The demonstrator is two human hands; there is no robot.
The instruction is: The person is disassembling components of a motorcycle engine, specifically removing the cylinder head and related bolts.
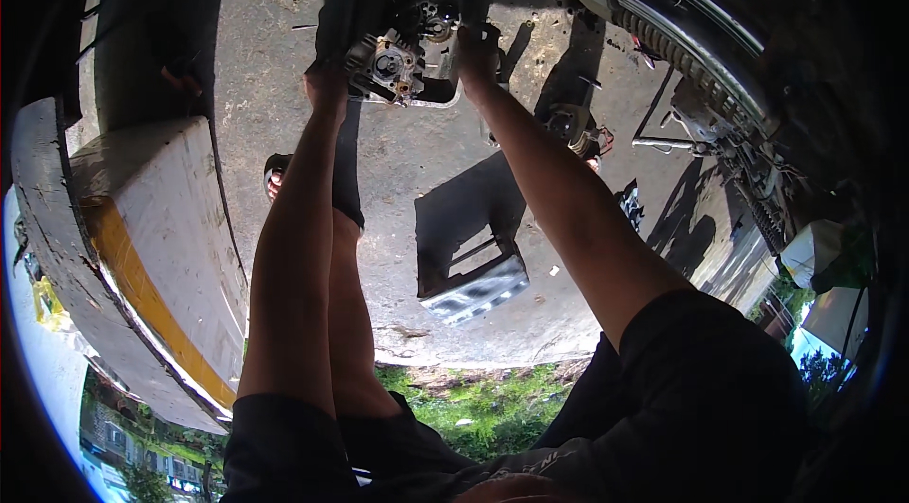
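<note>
Both my arms reach out over the concrete floor to a dark shallow tray (438,104) with a pale rim. My left hand (327,88) is closed at the tray's left side, next to a finned metal engine part (390,66) with a round opening. At the opposite side, my right hand (476,56) is closed on the tray's edge. Shade hides most of the fingers of both hands. Farther back in the tray lie a round metal part (437,27) and several small metal pieces, too dark to name.
A motorcycle with a coil spring (670,44) stands along the right. Near its side, another metal engine part (566,123) rests on the floor. A silver-edged panel (478,293) lies between my arms. At left is a worn white and yellow box-like structure (166,238). Grass (473,408) borders the concrete.
</note>
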